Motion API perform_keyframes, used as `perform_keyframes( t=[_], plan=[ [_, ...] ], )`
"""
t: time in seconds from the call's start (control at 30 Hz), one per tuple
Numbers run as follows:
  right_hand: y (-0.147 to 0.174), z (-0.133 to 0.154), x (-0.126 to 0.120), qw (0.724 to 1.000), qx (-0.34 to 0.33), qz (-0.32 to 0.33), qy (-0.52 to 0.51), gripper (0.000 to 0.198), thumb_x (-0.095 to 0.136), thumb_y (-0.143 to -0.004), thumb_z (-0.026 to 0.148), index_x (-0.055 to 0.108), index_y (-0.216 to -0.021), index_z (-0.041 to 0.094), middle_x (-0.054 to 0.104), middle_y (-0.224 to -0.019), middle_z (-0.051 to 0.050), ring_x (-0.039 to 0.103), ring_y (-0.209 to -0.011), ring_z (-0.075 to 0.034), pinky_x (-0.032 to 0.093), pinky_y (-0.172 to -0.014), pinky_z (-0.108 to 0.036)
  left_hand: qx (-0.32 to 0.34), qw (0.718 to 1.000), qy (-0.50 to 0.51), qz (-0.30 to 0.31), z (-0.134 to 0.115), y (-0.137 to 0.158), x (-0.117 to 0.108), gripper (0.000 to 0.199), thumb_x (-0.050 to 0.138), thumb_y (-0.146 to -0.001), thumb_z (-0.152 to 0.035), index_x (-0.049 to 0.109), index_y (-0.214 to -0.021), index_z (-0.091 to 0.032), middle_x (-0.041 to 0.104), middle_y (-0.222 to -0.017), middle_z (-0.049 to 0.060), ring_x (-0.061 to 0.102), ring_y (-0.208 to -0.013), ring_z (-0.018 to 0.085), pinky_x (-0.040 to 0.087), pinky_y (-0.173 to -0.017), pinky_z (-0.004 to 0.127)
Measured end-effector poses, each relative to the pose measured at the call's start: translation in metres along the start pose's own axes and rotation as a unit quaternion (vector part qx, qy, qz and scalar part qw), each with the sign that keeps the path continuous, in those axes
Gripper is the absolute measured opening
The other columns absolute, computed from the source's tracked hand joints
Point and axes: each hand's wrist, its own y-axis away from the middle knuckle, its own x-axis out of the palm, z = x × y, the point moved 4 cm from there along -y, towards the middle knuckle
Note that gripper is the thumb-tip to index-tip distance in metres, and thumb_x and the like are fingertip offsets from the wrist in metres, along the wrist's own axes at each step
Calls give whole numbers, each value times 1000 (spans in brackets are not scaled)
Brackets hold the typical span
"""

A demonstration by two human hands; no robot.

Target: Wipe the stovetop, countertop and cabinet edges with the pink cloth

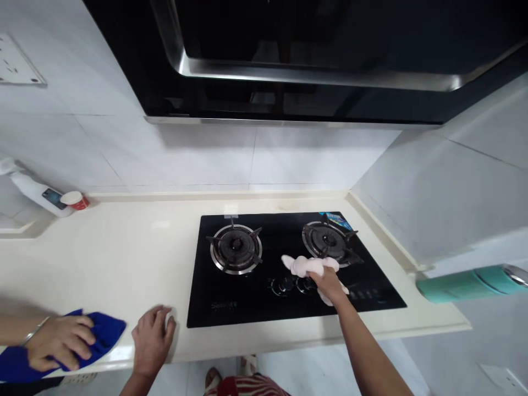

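My right hand [329,283] is closed on a pale pink cloth [307,265], pressing it against the black glass gas stove [272,231]. The bunched cloth lies just in front of the right burner [329,240], above the control knobs, and partly covers that area. My left hand [152,336] rests on the cream countertop [136,258], left of the stove. It holds nothing, its fingers loosely bent and the thumb apart. The left burner [236,247] and a knob [284,284] are uncovered.
At the lower left, another person's hand [61,341] with a bracelet lies on a blue cloth [105,330]. A white spray bottle [37,190] and a red paper cup [76,201] stand far left. A green flask [470,284] is at right. A black range hood [297,93] hangs above.
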Motion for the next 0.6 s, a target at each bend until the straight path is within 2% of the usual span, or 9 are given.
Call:
perform_keyframes(
  t=[0.13, 0.27, 0.37, 0.5, 0.6],
  plan=[
    [-20, 8, 12, 997, -36, 66, -5, 57, 60, -71, 44, 70, -117, 13, 68, -123, -14, 53, -129, -34, 37, -114, -44, 0, 1000, -1, -5, 2, 3, 0, 31, 46, -96, -37, 68, -112, -24, 63, -123, 10, 56, -111, 28, 43, -90, 42],
    [-26, 11, 8, 989, -73, 132, -1, 68, 65, -67, 44, 65, -128, 12, 64, -131, -15, 56, -127, -31, 40, -112, -41, -7, 1000, -2, -11, 2, 4, 0, 31, 46, -96, -38, 68, -111, -24, 64, -122, 10, 57, -110, 27, 43, -90, 41],
    [-32, 22, 10, 980, -103, 169, 15, 66, 65, -71, 41, 63, -132, 15, 62, -134, -14, 57, -126, -28, 41, -111, -40, -17, 1000, -2, -16, 1, 3, 0, 30, 47, -94, -38, 68, -111, -25, 65, -121, 9, 57, -111, 27, 43, -91, 41],
    [-54, 52, 29, 977, -116, 172, 41, 61, 62, -80, 38, 60, -137, 17, 60, -136, -12, 56, -127, -26, 40, -111, -37, -25, 999, -11, -23, -1, 3, 0, 30, 46, -93, -38, 68, -110, -25, 66, -121, 9, 58, -110, 28, 44, -88, 41],
    [-86, 81, 49, 979, -112, 161, 64, 59, 60, -84, 40, 59, -138, 16, 58, -138, -14, 53, -130, -26, 39, -111, -38, -27, 999, -15, -21, -1, 3, -1, 29, 47, -93, -37, 68, -110, -26, 66, -120, 9, 59, -109, 28, 44, -88, 41]
  ],
)
